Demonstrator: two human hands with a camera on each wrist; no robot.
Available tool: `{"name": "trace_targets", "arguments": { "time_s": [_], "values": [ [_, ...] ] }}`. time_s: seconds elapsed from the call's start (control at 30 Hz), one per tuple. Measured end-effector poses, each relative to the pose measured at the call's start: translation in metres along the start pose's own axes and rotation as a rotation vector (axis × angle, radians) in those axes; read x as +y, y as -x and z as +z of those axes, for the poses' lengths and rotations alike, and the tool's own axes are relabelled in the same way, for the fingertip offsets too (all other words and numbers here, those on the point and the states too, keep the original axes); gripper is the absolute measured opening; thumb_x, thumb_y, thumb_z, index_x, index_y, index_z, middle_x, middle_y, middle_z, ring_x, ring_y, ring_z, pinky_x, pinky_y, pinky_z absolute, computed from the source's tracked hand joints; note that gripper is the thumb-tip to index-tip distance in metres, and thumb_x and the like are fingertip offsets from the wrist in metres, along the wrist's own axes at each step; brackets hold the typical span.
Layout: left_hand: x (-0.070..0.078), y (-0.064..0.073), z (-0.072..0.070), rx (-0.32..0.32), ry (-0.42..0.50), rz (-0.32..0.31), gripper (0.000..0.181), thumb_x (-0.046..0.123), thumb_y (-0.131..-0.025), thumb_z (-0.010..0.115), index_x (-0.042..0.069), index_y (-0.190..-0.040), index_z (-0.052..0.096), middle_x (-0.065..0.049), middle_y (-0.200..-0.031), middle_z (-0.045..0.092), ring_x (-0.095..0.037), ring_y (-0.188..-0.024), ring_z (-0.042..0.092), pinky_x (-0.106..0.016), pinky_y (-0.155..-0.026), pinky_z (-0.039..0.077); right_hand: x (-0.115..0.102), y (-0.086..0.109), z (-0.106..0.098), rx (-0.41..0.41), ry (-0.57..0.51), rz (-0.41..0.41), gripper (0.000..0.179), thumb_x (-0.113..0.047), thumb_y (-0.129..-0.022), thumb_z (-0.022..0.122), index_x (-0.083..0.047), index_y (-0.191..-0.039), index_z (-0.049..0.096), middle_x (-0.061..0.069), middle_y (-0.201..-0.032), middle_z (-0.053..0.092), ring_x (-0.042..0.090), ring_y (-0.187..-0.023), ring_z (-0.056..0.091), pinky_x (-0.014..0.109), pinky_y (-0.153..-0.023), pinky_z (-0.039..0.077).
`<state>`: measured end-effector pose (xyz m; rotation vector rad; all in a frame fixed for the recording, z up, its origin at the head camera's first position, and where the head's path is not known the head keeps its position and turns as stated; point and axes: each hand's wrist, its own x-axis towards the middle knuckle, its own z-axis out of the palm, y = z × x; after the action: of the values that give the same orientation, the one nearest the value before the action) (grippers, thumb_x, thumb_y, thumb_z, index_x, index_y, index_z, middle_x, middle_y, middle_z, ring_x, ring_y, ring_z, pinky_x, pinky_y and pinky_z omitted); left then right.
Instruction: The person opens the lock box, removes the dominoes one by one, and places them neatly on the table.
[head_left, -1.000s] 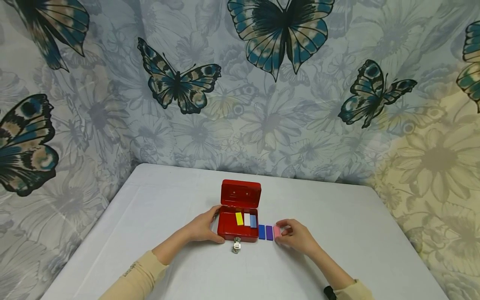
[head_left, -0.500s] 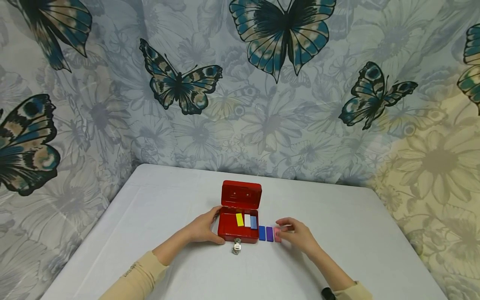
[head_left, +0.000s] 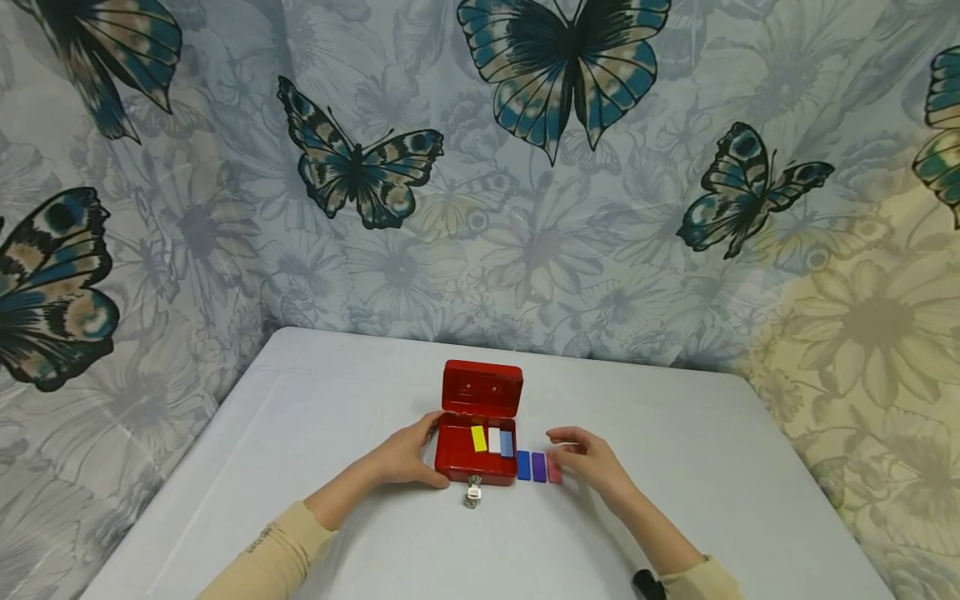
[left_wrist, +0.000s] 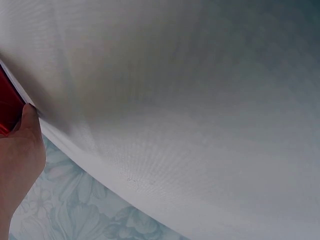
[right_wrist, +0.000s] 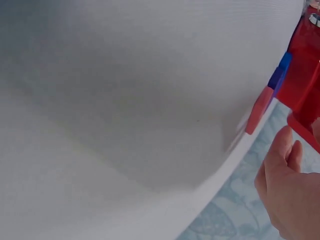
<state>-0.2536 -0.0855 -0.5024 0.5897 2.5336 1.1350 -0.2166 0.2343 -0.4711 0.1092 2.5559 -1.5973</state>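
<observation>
The right hand has eased off the pink block, fingers loose; the block lies by its fingertips beside the purple block, seemingly set down. The left hand grips the red box.

We see a pale yellow-beige left sleeve with a short line of dark lettering near its cuff — too small for us to read. The right sleeve matches in colour, a rounded black piece beside it — and our left hand and right hand are bare.
</observation>
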Motion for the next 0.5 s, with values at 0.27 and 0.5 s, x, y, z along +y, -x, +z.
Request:
{"name": "trace_targets", "arguments": {
  "time_s": [0.27,0.5],
  "values": [
    [0.000,0.000,0.000,0.002,-0.011,0.002,0.104,0.031,-0.068,0.088,0.007,-0.150,0.028,-0.012,-0.150,0.041,-0.031,-0.135,0.042,-0.048,-0.106,0.041,-0.010,-0.004,0.007,-0.039,-0.073,0.010,0.036,-0.016,-0.090,0.067,-0.004,-0.124,0.062,0.013,-0.122,0.062,0.020,-0.099,0.060,0.044,-0.093,0.052],
    [0.000,-0.001,0.000,0.001,-0.012,0.010,0.104,0.031,-0.068,0.088,0.007,-0.150,0.029,-0.012,-0.150,0.041,-0.030,-0.136,0.041,-0.050,-0.107,0.039,-0.017,-0.009,0.015,-0.060,-0.110,0.010,0.035,-0.016,-0.092,0.066,-0.004,-0.125,0.062,0.014,-0.123,0.061,0.022,-0.101,0.060,0.044,-0.092,0.053]
  ]
}}
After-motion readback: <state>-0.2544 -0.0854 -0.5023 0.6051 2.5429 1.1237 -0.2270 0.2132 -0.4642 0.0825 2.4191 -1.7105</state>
